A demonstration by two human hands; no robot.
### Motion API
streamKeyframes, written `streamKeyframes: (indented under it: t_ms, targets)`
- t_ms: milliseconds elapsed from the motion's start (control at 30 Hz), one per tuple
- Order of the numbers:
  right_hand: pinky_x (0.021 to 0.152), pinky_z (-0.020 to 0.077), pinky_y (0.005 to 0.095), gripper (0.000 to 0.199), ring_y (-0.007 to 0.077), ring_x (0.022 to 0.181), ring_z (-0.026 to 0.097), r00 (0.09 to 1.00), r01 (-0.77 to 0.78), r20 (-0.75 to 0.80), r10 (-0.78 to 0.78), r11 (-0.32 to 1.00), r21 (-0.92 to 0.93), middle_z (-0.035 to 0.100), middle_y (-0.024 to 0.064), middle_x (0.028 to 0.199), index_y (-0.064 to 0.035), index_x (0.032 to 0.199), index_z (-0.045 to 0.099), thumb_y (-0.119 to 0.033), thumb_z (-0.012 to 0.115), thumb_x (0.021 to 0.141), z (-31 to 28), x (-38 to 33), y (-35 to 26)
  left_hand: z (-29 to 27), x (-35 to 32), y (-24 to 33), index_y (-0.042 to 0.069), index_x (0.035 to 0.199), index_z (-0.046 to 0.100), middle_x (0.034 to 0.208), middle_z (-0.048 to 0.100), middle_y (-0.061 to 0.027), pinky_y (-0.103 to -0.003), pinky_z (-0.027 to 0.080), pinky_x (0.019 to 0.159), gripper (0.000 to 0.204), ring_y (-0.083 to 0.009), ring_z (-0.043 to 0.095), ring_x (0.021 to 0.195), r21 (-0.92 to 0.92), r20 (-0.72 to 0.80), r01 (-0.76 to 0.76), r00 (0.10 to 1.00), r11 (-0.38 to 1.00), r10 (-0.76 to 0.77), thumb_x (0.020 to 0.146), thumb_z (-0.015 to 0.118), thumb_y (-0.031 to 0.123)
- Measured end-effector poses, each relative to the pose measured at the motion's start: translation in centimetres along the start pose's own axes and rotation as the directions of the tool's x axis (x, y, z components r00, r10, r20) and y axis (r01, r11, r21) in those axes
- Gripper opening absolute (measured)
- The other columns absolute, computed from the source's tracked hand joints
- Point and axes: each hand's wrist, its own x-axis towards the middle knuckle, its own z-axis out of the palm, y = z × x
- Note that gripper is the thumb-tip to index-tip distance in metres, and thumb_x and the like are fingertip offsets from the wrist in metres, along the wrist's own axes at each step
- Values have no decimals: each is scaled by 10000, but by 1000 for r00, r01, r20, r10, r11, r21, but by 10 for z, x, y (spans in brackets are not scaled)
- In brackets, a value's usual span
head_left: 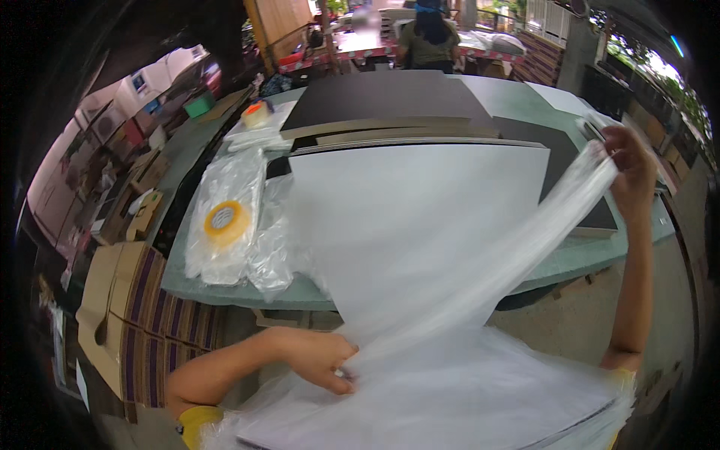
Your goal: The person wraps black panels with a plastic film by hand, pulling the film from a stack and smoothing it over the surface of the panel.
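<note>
Clear plastic film (480,292), bunched into a long twist, stretches from low centre up to the right. My right hand (630,166), raised at the right, is closed on the film's upper end. Down at centre left, my left hand (321,358) is closed with its fingers pinched on the same film. The film spreads out loosely over the lower part of the view, close to my body, with a dark edge of something flat showing through it. Behind it a large white-faced board (420,202) rests on the table and reaches towards me.
Dark boards (382,97) are stacked on the green table (577,259). At the left lie clear plastic bags (225,169) with a roll of yellowish tape (226,223) on top. Folded cardboard (120,300) stands at lower left. A person (429,41) is at a far table.
</note>
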Motion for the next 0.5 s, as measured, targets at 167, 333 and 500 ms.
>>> streamKeyframes:
  t_ms: [167, 333, 500]
  targets:
    - [691, 445, 321, 437, 237, 807, 559, 854, 99, 516, -70, 995, -29, 545, 124, 1020, -49, 1017, 540, 17, 566, 586, 59, -46, 14, -98, -14, -43, 16, 717, 506, 575, 536, -68, -319, 438, 518, 81, -220, 549, 554, -448, -699, 357, 432, 819, -570, 685, 541, 82]
    - [862, 380, 295, 701, 272, 1068, 422, 968, 248, 100, -231, 940, -233, 466, 136, 1117, -69, 1142, 470, 144, 361, 483, 82, -23, 3, -94, 15, -62, 124, 1181, 418, 941, 525, -153, -346, 419, 723, 641, -317, 514, 894, 34, -932, 414, 341, 910, -120, 601, 434, -151]
    - [894, 360, 306, 734, 261, 1030, 437, 986, 101, 149, -79, 984, -150, 445, 105, 1068, -83, 1135, 504, 207, 335, 483, 68, -22, 54, -108, 46, -5, 163, 1244, 397, 1103, 430, -144, -312, 387, 819, 789, -284, 444, 1005, 135, -835, 283, 548, 949, -45, 544, 394, -201]
